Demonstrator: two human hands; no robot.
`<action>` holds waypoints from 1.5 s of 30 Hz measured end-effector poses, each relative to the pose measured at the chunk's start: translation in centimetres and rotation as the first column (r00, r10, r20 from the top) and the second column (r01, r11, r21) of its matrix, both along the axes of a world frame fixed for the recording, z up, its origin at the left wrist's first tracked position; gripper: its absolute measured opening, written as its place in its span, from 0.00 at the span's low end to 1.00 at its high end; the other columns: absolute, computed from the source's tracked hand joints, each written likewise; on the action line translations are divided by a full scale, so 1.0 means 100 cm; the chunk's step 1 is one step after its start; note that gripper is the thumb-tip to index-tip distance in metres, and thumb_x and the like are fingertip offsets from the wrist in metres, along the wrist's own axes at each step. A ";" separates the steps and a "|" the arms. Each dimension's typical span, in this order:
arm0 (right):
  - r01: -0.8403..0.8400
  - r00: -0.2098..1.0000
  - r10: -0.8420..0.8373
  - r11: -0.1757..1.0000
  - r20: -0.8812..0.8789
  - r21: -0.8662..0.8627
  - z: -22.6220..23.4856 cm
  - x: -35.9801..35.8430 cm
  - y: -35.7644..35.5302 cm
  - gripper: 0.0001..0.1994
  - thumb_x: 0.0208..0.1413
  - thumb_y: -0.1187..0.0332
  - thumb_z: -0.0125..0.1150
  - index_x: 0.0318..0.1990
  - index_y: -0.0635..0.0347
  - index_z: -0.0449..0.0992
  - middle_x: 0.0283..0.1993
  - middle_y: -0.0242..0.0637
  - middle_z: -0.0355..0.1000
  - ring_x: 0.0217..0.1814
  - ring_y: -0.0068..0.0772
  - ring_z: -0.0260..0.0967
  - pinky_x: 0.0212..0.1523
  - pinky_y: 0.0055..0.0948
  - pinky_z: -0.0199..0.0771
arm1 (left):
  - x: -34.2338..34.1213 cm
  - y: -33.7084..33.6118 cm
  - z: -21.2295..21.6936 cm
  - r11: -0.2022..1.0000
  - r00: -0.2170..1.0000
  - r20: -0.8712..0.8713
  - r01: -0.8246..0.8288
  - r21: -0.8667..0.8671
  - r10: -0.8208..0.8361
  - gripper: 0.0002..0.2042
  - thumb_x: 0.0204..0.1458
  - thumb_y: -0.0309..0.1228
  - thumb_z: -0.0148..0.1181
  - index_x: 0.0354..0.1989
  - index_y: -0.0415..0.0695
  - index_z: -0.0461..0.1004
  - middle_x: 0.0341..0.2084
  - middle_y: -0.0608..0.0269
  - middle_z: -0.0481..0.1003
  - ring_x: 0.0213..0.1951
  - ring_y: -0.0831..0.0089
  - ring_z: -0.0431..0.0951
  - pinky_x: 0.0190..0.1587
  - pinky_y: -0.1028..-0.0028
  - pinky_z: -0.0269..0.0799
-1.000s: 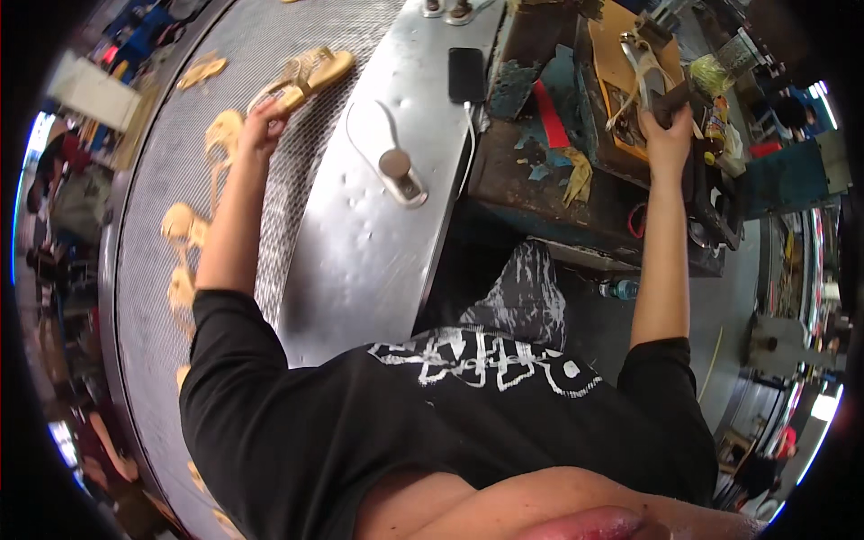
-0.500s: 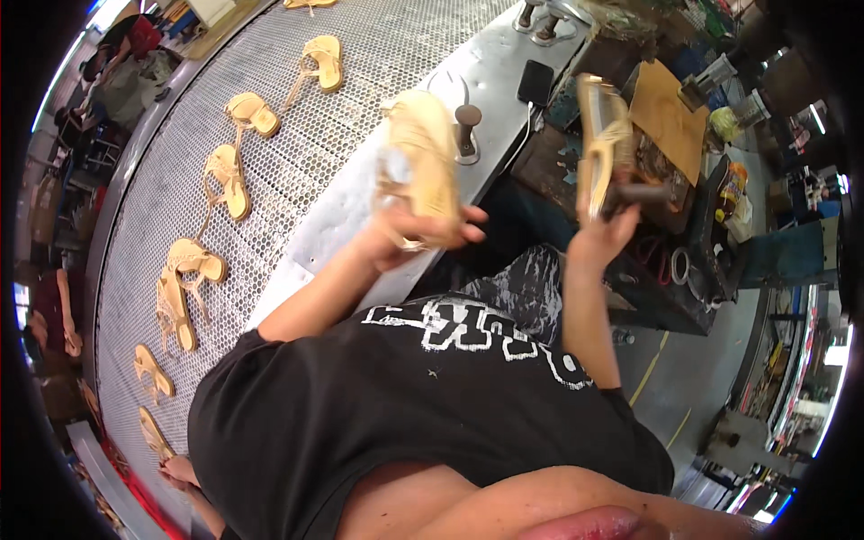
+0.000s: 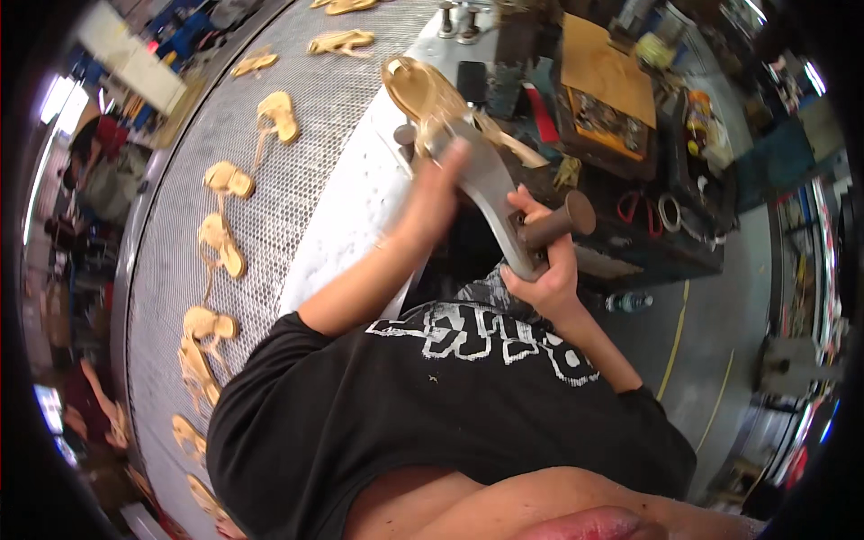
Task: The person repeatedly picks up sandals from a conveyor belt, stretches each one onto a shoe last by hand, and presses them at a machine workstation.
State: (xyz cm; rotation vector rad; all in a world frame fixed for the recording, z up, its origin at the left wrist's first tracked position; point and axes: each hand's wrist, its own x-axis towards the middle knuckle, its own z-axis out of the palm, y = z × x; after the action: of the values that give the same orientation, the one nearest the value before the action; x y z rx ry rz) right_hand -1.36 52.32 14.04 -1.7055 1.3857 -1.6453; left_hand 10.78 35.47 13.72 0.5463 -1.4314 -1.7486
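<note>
My right hand (image 3: 547,274) is closed round the heel end of a grey metal shoe last (image 3: 490,193), whose round-headed post (image 3: 558,223) sticks out past the fingers. The last tilts up and away to the left. At its far end is a tan strappy sandal (image 3: 418,85), lying over the metal ledge; I cannot tell whether it touches the last. A tan strap (image 3: 513,144) shows just right of the last's far end. My left hand (image 3: 436,189), smeared by motion, is at the last's far end below the sandal; its fingers are too blurred to read.
A perforated conveyor (image 3: 297,180) on the left carries several tan sandals. Along it runs a metal ledge (image 3: 333,234) with a black phone (image 3: 472,83). At right stands a workbench (image 3: 648,256) with a brown board (image 3: 607,67) and red-handled scissors (image 3: 637,211). Another person's hand shows at lower left.
My right hand has come left and lower, turning the last so its grey side shows. The sandal that was in my left hand now appears farther off, over the ledge. My view has shifted.
</note>
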 end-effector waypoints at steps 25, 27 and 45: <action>0.650 0.732 -0.652 0.755 -0.198 -0.083 -0.013 -0.279 -0.137 0.32 0.44 0.66 0.71 0.55 0.69 0.63 0.53 0.46 0.69 0.55 0.39 0.67 0.56 0.33 0.64 | 0.186 -0.225 -0.094 0.532 0.205 0.496 -0.437 -0.725 0.844 0.36 0.42 0.41 0.69 0.58 0.36 0.63 0.54 0.43 0.66 0.57 0.52 0.65 0.60 0.59 0.58; 0.637 0.754 -0.638 0.768 -0.155 -0.059 -0.004 -0.278 -0.143 0.29 0.46 0.67 0.71 0.54 0.68 0.65 0.50 0.43 0.71 0.52 0.35 0.70 0.54 0.32 0.66 | 0.222 -0.294 -0.129 0.518 -0.035 0.654 -0.578 -0.630 0.756 0.52 0.36 0.56 0.68 0.65 0.34 0.53 0.63 0.34 0.53 0.66 0.44 0.48 0.68 0.56 0.43; 0.921 0.331 -0.720 0.386 -0.610 0.045 -0.005 -0.223 -0.126 0.34 0.41 0.60 0.72 0.52 0.70 0.63 0.52 0.52 0.68 0.54 0.46 0.68 0.54 0.35 0.66 | 0.143 -0.155 -0.016 0.953 0.951 -0.164 -0.229 0.200 0.263 0.20 0.55 0.25 0.55 0.56 0.34 0.62 0.45 0.50 0.73 0.48 0.62 0.76 0.47 0.65 0.77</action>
State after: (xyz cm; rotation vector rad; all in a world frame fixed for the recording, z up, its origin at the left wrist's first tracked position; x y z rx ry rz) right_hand -23.62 39.71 13.53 -1.1822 3.0549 -1.0984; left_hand 25.09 19.95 12.16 0.6085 -1.0335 -1.6853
